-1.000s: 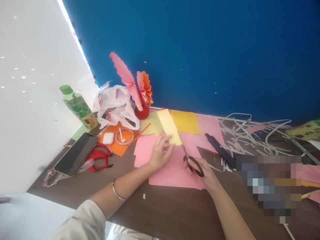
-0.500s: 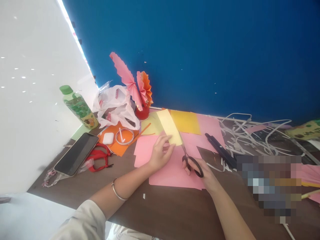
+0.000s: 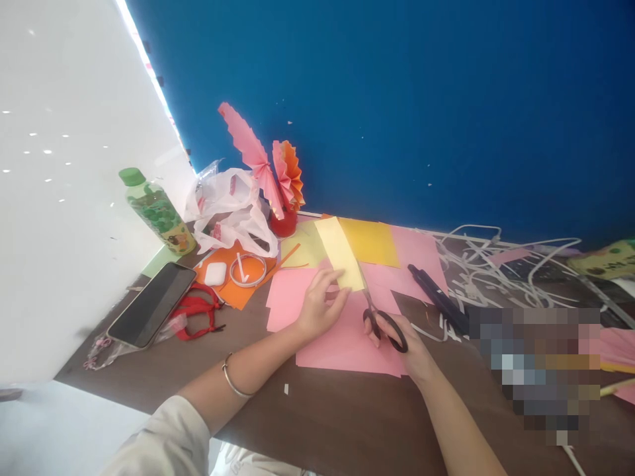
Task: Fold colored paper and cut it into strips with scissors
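Observation:
My left hand (image 3: 317, 305) pinches the near end of a pale yellow paper strip (image 3: 338, 252) that lies over pink sheets (image 3: 347, 337). Black-handled scissors (image 3: 385, 325) are gripped in my right hand (image 3: 407, 344), their blades pointing up along the strip's right edge. A silver bangle (image 3: 233, 378) circles my left wrist. Both hands rest over the pink paper on the brown table (image 3: 327, 416).
A phone (image 3: 151, 305), red pliers (image 3: 198, 311), white earbud case (image 3: 215, 274), tape ring (image 3: 247, 270) and green bottle (image 3: 157, 213) sit left. Paper fans (image 3: 270, 168) in a red cup, a plastic bag (image 3: 228, 208), black tool (image 3: 439, 299) and white paper strips (image 3: 501, 264) lie behind.
The scissors and my right hand have shifted very slightly; the left hand keeps its hold on the yellow strip. Otherwise nothing has moved.

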The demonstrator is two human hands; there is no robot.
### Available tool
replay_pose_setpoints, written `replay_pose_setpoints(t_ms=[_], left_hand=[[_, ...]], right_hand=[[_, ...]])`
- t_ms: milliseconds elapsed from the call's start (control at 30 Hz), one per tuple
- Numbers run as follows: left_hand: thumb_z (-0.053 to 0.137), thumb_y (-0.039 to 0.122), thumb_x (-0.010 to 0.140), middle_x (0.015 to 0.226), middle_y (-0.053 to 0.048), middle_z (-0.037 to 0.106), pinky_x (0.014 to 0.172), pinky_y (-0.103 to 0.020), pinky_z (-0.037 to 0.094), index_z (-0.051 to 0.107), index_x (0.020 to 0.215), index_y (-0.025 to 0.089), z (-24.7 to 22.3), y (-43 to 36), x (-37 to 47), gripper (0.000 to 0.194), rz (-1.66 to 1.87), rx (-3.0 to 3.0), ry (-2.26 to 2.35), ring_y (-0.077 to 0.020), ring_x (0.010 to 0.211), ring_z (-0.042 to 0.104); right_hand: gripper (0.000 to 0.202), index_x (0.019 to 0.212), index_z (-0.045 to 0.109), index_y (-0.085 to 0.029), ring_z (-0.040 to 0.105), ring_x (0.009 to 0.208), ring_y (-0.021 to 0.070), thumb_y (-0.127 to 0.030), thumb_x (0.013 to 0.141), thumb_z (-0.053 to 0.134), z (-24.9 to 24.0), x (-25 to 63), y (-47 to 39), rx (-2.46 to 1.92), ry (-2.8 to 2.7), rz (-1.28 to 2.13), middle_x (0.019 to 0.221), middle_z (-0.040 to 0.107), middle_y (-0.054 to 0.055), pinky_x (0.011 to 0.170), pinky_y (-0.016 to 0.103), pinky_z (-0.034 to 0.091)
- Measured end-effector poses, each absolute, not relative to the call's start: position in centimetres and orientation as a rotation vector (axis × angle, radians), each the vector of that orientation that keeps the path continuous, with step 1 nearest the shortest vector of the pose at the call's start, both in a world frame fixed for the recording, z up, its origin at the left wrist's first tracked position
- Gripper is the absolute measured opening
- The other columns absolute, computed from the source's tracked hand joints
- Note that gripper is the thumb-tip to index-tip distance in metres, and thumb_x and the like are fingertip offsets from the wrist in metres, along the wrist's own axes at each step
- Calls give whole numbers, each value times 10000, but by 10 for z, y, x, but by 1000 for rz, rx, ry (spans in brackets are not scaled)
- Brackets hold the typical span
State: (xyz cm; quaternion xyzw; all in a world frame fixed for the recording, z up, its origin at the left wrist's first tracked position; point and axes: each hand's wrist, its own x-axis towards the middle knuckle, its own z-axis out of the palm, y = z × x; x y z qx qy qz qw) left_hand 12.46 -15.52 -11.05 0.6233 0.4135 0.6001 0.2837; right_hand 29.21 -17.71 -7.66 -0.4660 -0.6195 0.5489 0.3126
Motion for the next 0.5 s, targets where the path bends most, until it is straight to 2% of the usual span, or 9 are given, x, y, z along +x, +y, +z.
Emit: replay_pose_setpoints(t_ms=[500], left_hand=[[500,302,847,1061,-88,506,671,-238,575,502,1140,193,-114,-153,125,312,1610,1658,1105,-146,929,537]], right_hand=[[413,608,557,-181,436,497,152,-528,804,448,-83,293,-175,-1222,-1596,1463,460,477,7,547,311,313]])
